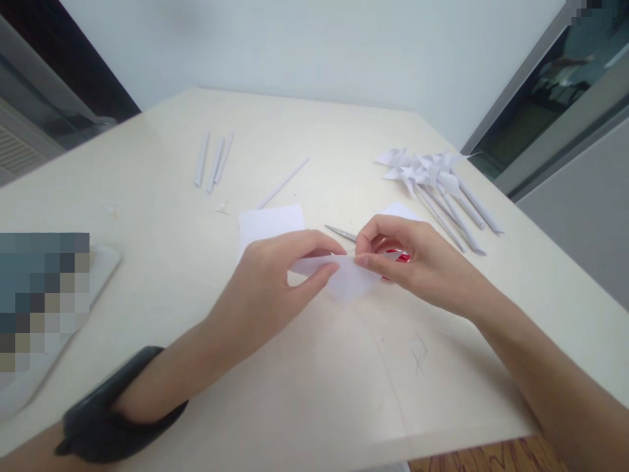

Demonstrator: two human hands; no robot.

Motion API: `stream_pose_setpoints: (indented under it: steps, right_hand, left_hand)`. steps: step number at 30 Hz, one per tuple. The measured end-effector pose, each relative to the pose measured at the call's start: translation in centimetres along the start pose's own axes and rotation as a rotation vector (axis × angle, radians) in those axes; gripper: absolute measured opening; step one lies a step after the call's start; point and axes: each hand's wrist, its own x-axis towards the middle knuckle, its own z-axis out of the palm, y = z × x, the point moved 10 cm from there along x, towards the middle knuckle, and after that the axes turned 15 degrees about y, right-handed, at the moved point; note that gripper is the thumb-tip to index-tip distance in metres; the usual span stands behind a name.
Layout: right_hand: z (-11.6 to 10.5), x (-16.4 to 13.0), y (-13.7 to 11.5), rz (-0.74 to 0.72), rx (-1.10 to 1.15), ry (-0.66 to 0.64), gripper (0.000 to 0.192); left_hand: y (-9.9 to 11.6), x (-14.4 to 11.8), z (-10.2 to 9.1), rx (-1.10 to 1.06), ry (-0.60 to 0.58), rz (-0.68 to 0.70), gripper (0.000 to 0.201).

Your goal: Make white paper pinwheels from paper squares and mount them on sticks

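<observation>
Head view: two close pinches hold one white paper piece (346, 283)

From my remote seat I see the left hand (270, 272) closed to a pinch, thumb in front and fingers behind, with the paper's left part between them. The right hand (422, 259) pinches the upper edge just beside it, its fingertips nearly together. The paper hangs below that edge at the middle of the frame; I judge that two grips so near each other stop the thin sheet from bending away. A fine line curves just above the edge, too small for me to identify.

Behind the right hand lie scissors (343, 233), blades pointing left, red handles partly hidden, probably left there for easy reach. A white sheet (272, 221) lies flat beyond the left hand, with a thin paper stick (284, 183) slanting away above it.

Farther out, three rolled paper tubes (215, 165) lie side by side at upper left, perhaps grouped to avoid mixing. Paper pinwheels (417, 169) overlap at upper right, their sticks (460, 219) pointing toward lower right, apparently set aside so the folded heads escape crushing.
</observation>
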Motion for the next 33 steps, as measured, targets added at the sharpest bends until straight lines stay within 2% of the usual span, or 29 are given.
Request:
stream_pose_setpoints:
  steps: [1, 4, 7, 12, 14, 18, 21, 25, 29, 33]
  right_hand:
    - [0.0, 0.0, -0.5, -0.065, -0.042, 0.016, 0.005]
    - [0.1, -0.3, -2.4, -0.319, -0.223, 0.036, 0.032]
    - [1.0, -0.9, -3.3, -0.475, -0.336, -0.023, 0.032]
    - [1.6, -1.4, -3.8, -0.539, -0.314, -0.102, 0.032]
    - [1.6, -1.4, -3.8, -0.532, -0.292, -0.104, 0.024]
    - [1.1, -1.2, -3.6, -0.466, -0.190, -0.083, 0.016]
    - [0.3, -0.8, -3.3, -0.358, -0.075, -0.034, 0.011]
    - [-0.7, -0.1, -1.6, -0.113, 0.012, 0.086, 0.011]
    - [0.2, -0.2, 0.5, 0.152, 0.228, 0.058, 0.018]
    - [1.4, -0.4, 0.5, 0.267, 0.562, -0.030, 0.022]
  left_hand:
    - [-0.8, -0.1, 0.2, -0.029, -0.014, -0.076, 0.011]
    - [-3.2, 0.0, 0.2, -0.157, -0.008, -0.294, 0.012]
    - [-4.7, -0.1, 0.6, -0.293, -0.030, -0.448, 0.016]
    - [-5.9, -0.5, 1.3, -0.425, -0.054, -0.569, 0.019]
    - [-6.0, -0.5, 1.6, -0.462, -0.078, -0.593, 0.020]
    - [-5.3, -0.9, 2.2, -0.544, -0.194, -0.681, 0.023]
    - [-4.8, -1.3, 2.6, -0.564, -0.281, -0.738, 0.029]
    - [-5.1, -1.2, 2.4, -0.609, -0.235, -0.765, 0.041]
    - [-5.2, -0.6, 1.7, -0.668, -0.114, -0.722, 0.050]
    - [-3.9, -1.1, 3.0, -0.656, -0.236, -0.691, 0.045]
